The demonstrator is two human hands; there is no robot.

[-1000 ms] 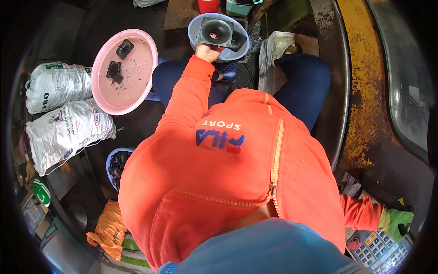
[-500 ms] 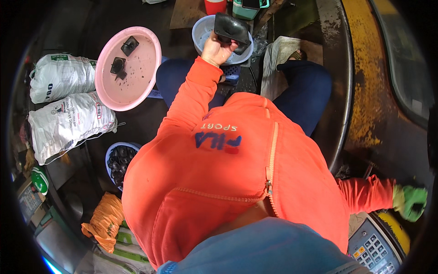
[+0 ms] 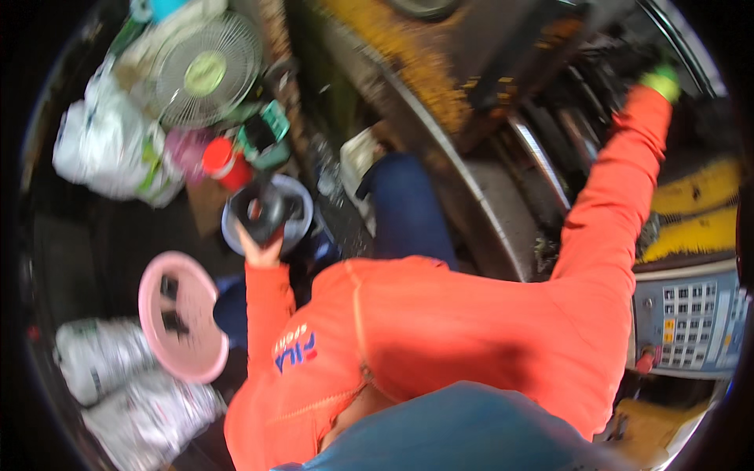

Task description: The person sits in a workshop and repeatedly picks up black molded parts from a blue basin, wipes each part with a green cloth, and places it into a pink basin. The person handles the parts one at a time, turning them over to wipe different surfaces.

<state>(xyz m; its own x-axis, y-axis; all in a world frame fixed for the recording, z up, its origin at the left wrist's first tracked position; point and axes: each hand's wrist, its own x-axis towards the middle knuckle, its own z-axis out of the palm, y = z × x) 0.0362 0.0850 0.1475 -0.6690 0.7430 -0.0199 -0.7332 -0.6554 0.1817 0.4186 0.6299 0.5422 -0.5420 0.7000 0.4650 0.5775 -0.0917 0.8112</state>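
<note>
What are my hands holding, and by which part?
The left hand holds a black flared piece by its near side; right hand, too blurred to tell.

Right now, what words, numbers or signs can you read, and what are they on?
Orange jacket: blue and white lettering on the chest, which I won't copy out.
Control panel: key markings too small to read.
White sacks: any print too blurred.
Fan: hub marking too blurred.

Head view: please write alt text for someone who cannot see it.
The left hand holds a black flared part by a pale blue basin; the green-gloved right hand is outstretched near machinery. A pink basin holds dark pieces.
</note>
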